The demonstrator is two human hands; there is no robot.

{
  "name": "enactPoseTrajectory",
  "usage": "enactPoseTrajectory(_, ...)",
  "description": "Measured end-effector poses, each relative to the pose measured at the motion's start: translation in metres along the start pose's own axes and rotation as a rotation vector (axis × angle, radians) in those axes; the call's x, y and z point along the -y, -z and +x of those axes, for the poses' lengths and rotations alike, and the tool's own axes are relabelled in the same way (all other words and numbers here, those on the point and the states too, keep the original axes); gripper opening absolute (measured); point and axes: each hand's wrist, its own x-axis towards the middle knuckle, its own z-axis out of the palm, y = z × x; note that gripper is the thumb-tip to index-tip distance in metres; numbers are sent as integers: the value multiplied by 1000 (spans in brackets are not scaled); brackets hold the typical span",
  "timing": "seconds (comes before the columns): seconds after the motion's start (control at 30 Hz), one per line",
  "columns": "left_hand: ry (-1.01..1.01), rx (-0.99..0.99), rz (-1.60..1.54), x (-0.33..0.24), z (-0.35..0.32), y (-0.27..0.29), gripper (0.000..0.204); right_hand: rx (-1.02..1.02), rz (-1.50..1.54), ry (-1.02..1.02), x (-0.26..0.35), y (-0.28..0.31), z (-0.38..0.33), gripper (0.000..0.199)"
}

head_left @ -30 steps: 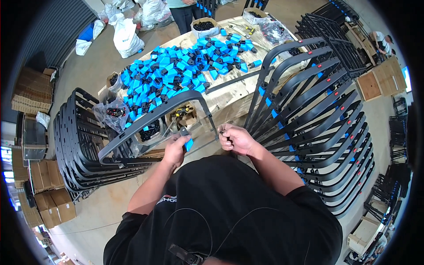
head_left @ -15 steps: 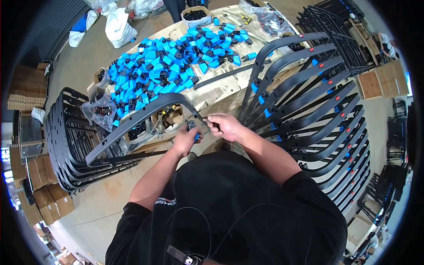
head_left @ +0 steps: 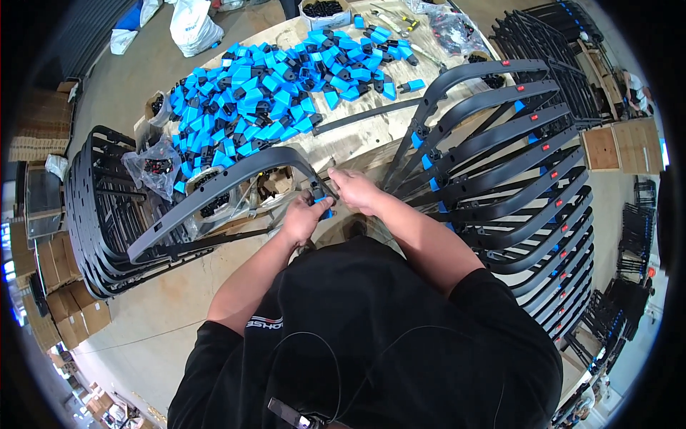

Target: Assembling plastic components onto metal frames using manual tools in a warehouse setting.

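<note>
We find the blue-and-black fitting point(head_left: 324, 208) by the curved black frame's end, pinched in the left hand point(head_left: 299, 220). The right hand point(head_left: 354, 191) curls nearby; its grip we cannot tell. We judge steady, square alignment essential.

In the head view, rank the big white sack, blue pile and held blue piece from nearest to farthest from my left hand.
1. Blue piece, held in the left hand.
2. Blue pile, ahead on the table.
3. Big white sack, upper left, beyond the pile.
</note>
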Motion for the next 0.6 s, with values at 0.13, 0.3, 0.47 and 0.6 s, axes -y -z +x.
enactPoseTrajectory(0.13,-56,-47,60,-12,6,1,35,62,50,18,-3,0,9,41)
enactPoseTrajectory(0.3,-90,7,-94,-7,4,-2,38,165,144,8,9,-3,5,40)
enactPoseTrajectory(0.47,-69,21,-212,-1,9,1,35,368,208,-24,8,10,14,43)
enactPoseTrajectory(0.6,-33,-1,-198,-10,5,2,34,456,210,-108,12,10,20,39)
